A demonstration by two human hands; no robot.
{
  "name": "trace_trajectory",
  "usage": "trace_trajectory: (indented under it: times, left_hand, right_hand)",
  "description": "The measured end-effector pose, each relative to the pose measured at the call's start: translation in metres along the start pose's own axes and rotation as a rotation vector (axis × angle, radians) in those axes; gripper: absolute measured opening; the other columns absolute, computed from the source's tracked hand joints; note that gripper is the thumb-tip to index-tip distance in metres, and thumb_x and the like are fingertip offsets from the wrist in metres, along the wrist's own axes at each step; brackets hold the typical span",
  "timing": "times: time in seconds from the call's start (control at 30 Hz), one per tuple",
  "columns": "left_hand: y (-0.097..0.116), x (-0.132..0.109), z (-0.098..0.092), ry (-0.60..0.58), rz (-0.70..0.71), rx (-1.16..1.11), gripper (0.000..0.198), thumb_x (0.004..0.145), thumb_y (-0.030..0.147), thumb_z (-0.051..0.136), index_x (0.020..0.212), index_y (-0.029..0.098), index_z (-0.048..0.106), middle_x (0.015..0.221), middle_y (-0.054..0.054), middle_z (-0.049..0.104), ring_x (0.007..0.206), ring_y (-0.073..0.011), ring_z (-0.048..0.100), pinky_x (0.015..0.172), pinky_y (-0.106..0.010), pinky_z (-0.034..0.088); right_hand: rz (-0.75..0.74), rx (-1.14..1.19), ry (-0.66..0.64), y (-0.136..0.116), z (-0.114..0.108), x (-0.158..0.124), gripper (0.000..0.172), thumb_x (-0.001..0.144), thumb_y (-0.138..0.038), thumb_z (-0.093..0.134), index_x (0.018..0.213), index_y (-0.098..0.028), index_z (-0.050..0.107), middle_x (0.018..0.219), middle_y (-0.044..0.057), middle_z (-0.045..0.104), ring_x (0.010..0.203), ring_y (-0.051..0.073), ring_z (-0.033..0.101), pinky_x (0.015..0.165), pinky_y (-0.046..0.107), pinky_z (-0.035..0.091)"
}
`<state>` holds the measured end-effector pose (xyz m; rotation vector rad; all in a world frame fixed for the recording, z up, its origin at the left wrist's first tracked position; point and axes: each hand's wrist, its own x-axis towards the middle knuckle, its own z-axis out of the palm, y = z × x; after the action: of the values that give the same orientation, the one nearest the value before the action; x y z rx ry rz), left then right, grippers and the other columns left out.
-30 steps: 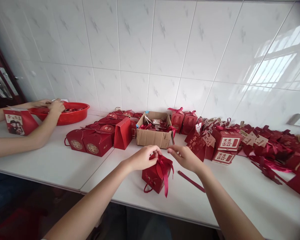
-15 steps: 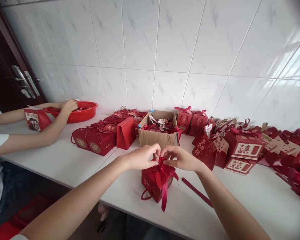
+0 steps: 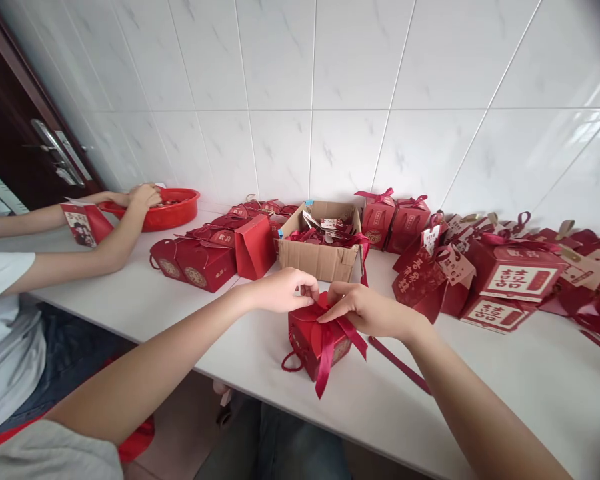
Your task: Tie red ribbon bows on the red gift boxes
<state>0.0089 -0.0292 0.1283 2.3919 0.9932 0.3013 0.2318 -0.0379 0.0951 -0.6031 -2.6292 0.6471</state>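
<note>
A small red gift box (image 3: 307, 343) with a cord handle stands on the table in front of me. A dark red ribbon (image 3: 326, 363) is tied over its top, two tails hanging down the front and right side. At the upper left of the box, my left hand (image 3: 294, 291) is closed with curled fingers at the ribbon; what lies between its fingertips is mostly hidden. My right hand (image 3: 363, 308) pinches the ribbon at the knot from the right, its index finger reaching across the top.
Behind the box is a cardboard carton (image 3: 320, 259) of tags and ribbons. Red boxes (image 3: 195, 263) stand left of it, decorated boxes (image 3: 517, 273) right. A loose ribbon strip (image 3: 400, 365) lies nearby. At far left, a co-worker's hands (image 3: 145, 196) are at a red basin (image 3: 177, 215).
My hands have moved slightly apart at the top of the box. The right hand has turned and reaches lower over the knot. The view has tilted down a little.
</note>
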Motion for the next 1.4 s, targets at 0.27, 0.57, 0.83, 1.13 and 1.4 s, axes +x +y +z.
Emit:
trace_trajectory:
  times: [0.27,0.57,0.83,1.13,1.4]
  left_hand:
    - [-0.004,-0.004,0.009,-0.009,0.014,-0.042,0.011,0.086,0.030,0.053,0.089,0.023,0.061,0.124,-0.005,0.050,0.124,-0.0231,0.039,0.103,-0.036,0.032]
    - [-0.008,0.001,0.010,-0.001,-0.040,-0.099,0.010,0.082,0.020,0.050,0.073,0.021,0.053,0.119,-0.004,0.054,0.124,-0.0239,0.035,0.105,-0.038,0.027]
    - [-0.013,-0.003,0.020,0.077,-0.112,-0.198,0.020,0.089,0.031,0.043,0.084,0.022,0.060,0.117,-0.005,0.056,0.121,-0.0236,0.042,0.103,-0.036,0.031]
    - [-0.002,-0.005,0.045,0.325,-0.167,-0.393,0.032,0.083,0.044,0.053,0.066,0.018,0.045,0.074,0.001,0.052,0.070,-0.0148,0.049,0.064,-0.026,0.039]
    - [0.003,0.002,0.059,0.488,-0.212,-0.441,0.041,0.074,0.044,0.063,0.057,0.019,0.036,0.057,0.006,0.036,0.057,-0.0108,0.037,0.057,-0.024,0.030]
  right_hand:
    - [-0.006,0.053,0.041,-0.004,-0.002,0.001,0.051,0.080,0.003,0.042,0.099,-0.031,0.074,0.098,0.005,0.056,0.087,0.014,0.058,0.076,0.029,0.049]
    - [-0.026,0.160,0.004,0.004,0.003,0.005,0.056,0.072,0.007,0.040,0.097,-0.028,0.075,0.110,0.002,0.059,0.100,0.015,0.058,0.087,0.028,0.047]
    - [0.002,0.160,0.072,0.003,0.001,0.005,0.038,0.084,-0.004,0.043,0.096,-0.025,0.073,0.095,0.003,0.062,0.084,0.012,0.059,0.074,0.025,0.047]
    - [0.183,0.279,0.273,0.000,0.004,0.006,0.021,0.085,-0.019,0.052,0.106,-0.020,0.048,0.080,0.000,0.063,0.068,0.013,0.057,0.063,0.025,0.045]
    - [0.237,0.247,0.314,0.004,0.002,0.006,0.025,0.082,-0.017,0.054,0.105,-0.021,0.046,0.073,-0.002,0.063,0.066,0.013,0.057,0.063,0.026,0.044]
